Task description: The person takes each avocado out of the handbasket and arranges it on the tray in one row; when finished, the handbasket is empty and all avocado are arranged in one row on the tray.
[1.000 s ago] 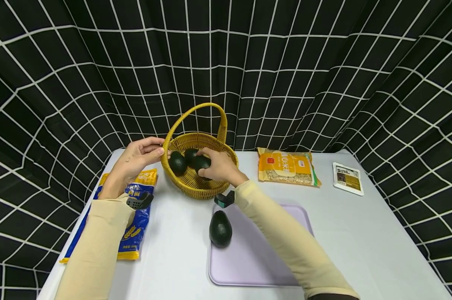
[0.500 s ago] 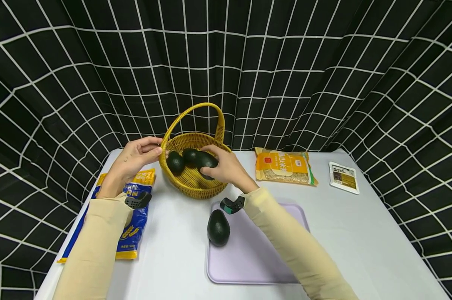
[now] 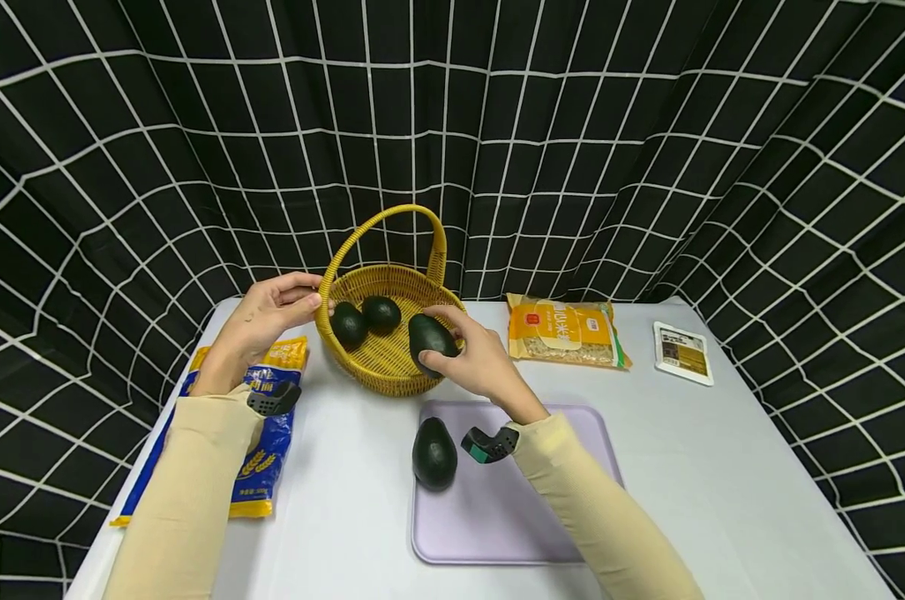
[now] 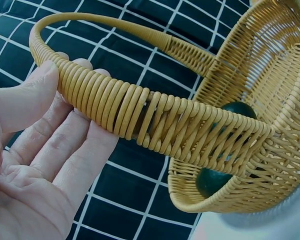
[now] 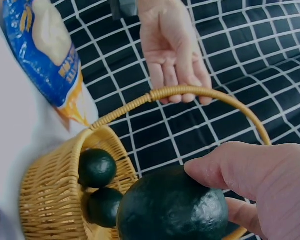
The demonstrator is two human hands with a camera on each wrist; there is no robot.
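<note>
My right hand (image 3: pixel 477 354) grips a dark green avocado (image 3: pixel 432 340) between thumb and fingers, over the right front rim of a yellow wicker basket (image 3: pixel 383 382). In the right wrist view the held avocado (image 5: pixel 172 207) fills the lower middle. My left hand (image 3: pixel 268 317) pinches the basket's arched handle (image 4: pixel 107 97), thumb on the near side and fingers behind it. Inside the basket lie two more avocados, one at the left wall (image 3: pixel 349 325) and another beside it (image 3: pixel 382 315). A further avocado (image 3: pixel 434 454) rests on the left edge of a lilac tray (image 3: pixel 512 517).
Under the left forearm lies a blue and yellow bag (image 3: pixel 261 450). An orange bag of grain (image 3: pixel 568 332) and a small white pack (image 3: pixel 682 353) sit at the back right of the white table (image 3: pixel 347 517). A black gridded curtain (image 3: pixel 557 150) surrounds the table.
The right hand has lifted the avocado from among the others and carried it right and toward the front rim. The left hand stays at the handle.
</note>
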